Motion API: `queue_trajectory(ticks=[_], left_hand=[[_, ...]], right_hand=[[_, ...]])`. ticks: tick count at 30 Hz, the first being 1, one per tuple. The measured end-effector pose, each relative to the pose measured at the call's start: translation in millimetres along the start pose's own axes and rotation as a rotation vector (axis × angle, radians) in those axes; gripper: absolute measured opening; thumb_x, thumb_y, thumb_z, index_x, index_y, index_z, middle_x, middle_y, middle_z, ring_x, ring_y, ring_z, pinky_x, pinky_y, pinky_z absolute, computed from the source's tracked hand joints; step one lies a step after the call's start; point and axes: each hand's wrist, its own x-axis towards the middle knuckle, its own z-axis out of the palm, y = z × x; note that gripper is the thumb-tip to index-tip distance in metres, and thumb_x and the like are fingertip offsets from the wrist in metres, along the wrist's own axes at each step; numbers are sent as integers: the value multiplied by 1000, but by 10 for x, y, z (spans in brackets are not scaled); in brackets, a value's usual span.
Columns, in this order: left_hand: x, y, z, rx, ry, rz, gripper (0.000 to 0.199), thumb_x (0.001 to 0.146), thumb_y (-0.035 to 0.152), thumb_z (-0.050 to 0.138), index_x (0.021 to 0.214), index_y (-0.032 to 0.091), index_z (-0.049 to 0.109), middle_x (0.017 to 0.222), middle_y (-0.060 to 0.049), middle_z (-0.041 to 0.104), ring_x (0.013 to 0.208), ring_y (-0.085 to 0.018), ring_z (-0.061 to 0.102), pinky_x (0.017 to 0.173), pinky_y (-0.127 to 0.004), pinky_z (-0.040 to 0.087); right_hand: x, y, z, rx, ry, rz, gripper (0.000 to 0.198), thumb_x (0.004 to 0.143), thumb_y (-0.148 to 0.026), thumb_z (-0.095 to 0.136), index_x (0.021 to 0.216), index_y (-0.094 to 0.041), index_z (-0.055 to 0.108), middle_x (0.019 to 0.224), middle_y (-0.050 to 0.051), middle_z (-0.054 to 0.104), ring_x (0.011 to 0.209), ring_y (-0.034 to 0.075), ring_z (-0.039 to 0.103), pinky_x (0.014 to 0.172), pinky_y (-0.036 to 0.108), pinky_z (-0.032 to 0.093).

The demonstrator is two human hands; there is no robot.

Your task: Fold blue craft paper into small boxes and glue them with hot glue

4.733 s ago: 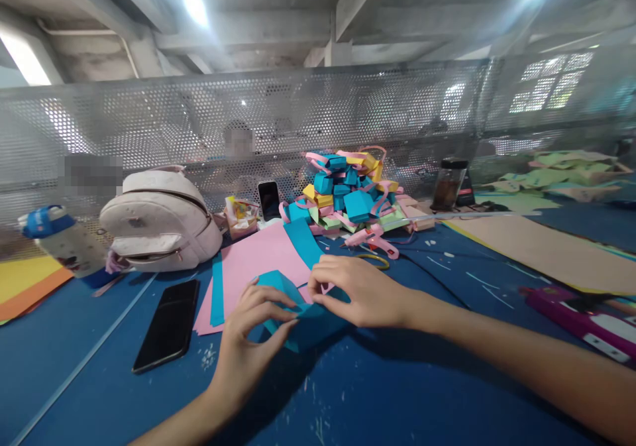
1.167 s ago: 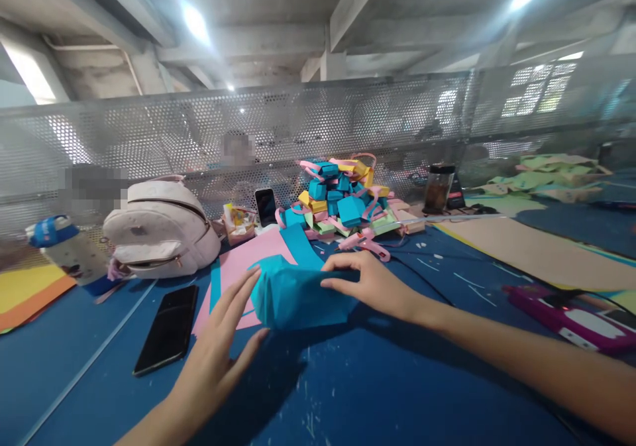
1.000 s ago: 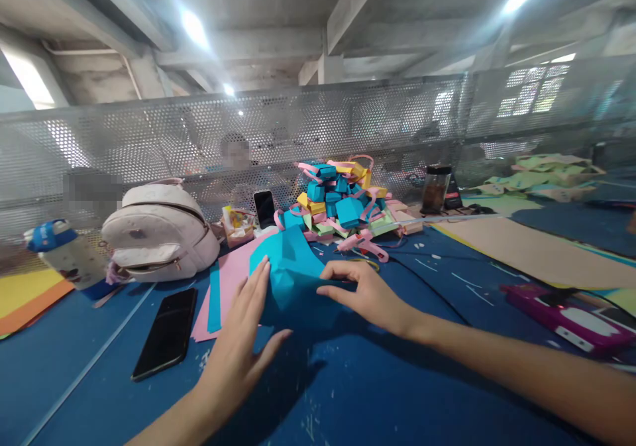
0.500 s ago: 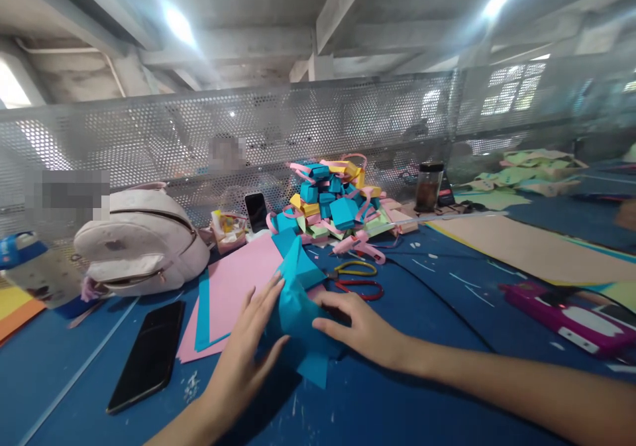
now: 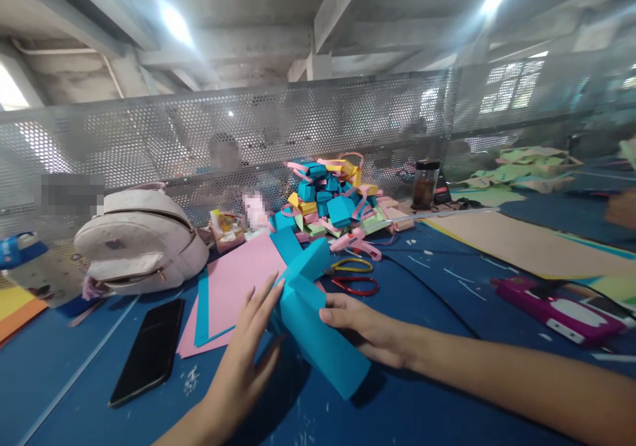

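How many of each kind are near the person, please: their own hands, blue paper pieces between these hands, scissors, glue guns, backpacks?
Own hands: 2 (left hand, right hand)
Folded blue paper between them: 1
Scissors: 1 pair
Pink glue gun: 1
Pale backpack: 1
Total: 6

Blue tabletop, scuffed, pale flecks and scraps. Left side: phone, screen dark; backpack behind it; bottle, tilted, at left edge. Centre: pink and blue sheets, overlapping; red/yellow-handled scissors; pink glue gun; heap of small paper boxes behind. Right: beige-topped sheet stack, magenta device nearer.
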Motion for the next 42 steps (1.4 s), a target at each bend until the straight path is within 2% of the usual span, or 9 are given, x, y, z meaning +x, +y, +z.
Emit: queue_trajectory(ticks=[7,12,16,24,30,34,37,39,42], left_hand=[[-32,122,8,-64,38,-30,64,100,22,43,154,38,14,162,-1,25,149,-26,23,121,-54,22],[66,185,-83,53,160,90,62,100,19,44,154,37,20,157,2,37,146,-23,31,123,-50,19],[152,151,-123,61,208,100,62,100,17,43,154,36,20,157,1,38,144,-22,37,123,-51,20],[148,-34,-49,34,136,105,62,98,13,44,153,33,23,154,-3,42,143,-22,37,122,-52,18],[181,-53,-25,36,102,168,61,96,8,44,150,36,30,150,-2,48,138,-20,45,123,-52,17],[167,2,12,-61,166,13,61,97,14,46,150,39,28,155,0,40,145,-23,35,122,-52,23],[151,56,60,-208,248,-167,57,98,24,47,150,38,28,159,-1,33,148,-24,28,120,-51,28],[119,89,112,-314,251,-244,52,99,28,46,148,37,29,158,-3,33,146,-25,32,118,-50,34],[25,141,219,-480,159,-325,50,99,31,46,146,36,30,154,-6,39,138,-25,45,109,-48,47]], right_hand=[[-100,-42,160,1,-58,-76,37,70,-33,85,96,-14,68,84,2,67,75,12,63,72,23,49],[-124,-58,320,-92,-70,-176,38,71,-35,84,101,-17,69,94,4,68,84,15,63,83,29,48],[-42,-82,398,-123,-81,-226,45,72,-38,83,109,-18,68,104,7,69,93,19,64,87,34,49],[100,-19,310,-113,-47,-229,35,73,-36,83,101,-18,73,93,4,72,83,15,65,82,30,50],[92,-51,278,-195,79,-309,34,71,-37,84,99,-20,74,95,3,74,87,17,67,87,34,50],[80,-99,273,-300,165,-348,33,70,-39,85,95,-20,74,93,3,75,83,17,67,81,35,53],[82,-161,274,-370,233,-478,30,72,-39,83,95,-20,74,98,4,75,92,20,68,88,38,53],[92,-189,270,-399,279,-572,30,74,-38,81,97,-20,73,105,6,74,100,22,67,95,41,51],[109,-160,252,-444,342,-631,29,74,-39,80,93,-19,72,103,7,75,98,23,68,95,42,51]])
